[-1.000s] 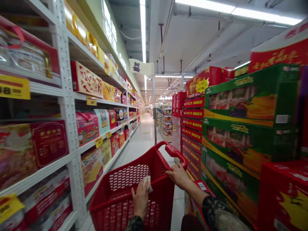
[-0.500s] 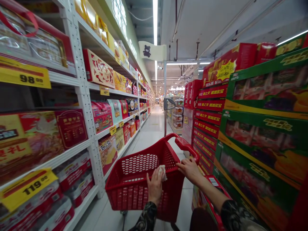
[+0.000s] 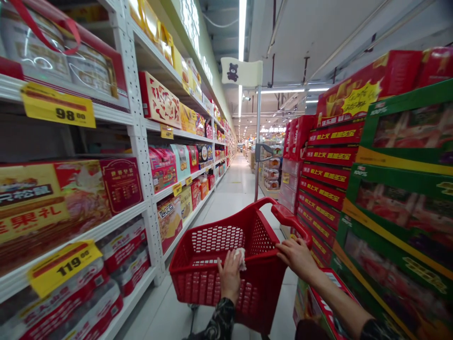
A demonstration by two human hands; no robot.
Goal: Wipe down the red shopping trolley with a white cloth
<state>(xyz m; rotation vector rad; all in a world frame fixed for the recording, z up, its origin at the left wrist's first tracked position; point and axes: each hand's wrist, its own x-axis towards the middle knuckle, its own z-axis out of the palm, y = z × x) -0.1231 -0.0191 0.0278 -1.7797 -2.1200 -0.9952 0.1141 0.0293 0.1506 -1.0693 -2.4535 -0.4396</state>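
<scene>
In front of me stands a small red shopping cart (image 3: 260,283) with a perforated plastic basket, turned sideways. My left hand (image 3: 230,277) rests on the near rim of the basket and holds a crumpled white tissue (image 3: 241,259) against it. My right hand (image 3: 297,257) grips the basket's corner, just below the red push handle (image 3: 288,219). The fingertips curl over the edge there. The basket's visible inside shows no goods. A metal pole (image 3: 258,141) rises behind the cart and carries a cream flag (image 3: 242,73) with a bear on it.
White shelves (image 3: 136,118) with boxed goods and yellow price tags line the left side. On the right, stacked red cartons (image 3: 325,172) and green fruit boxes (image 3: 396,198) stand close to my right arm. A tiled aisle (image 3: 231,182) runs ahead between them.
The whole view has swung a little left, so shelves, cart and hands appear farther right. Both hands keep about the same places on the cart.
</scene>
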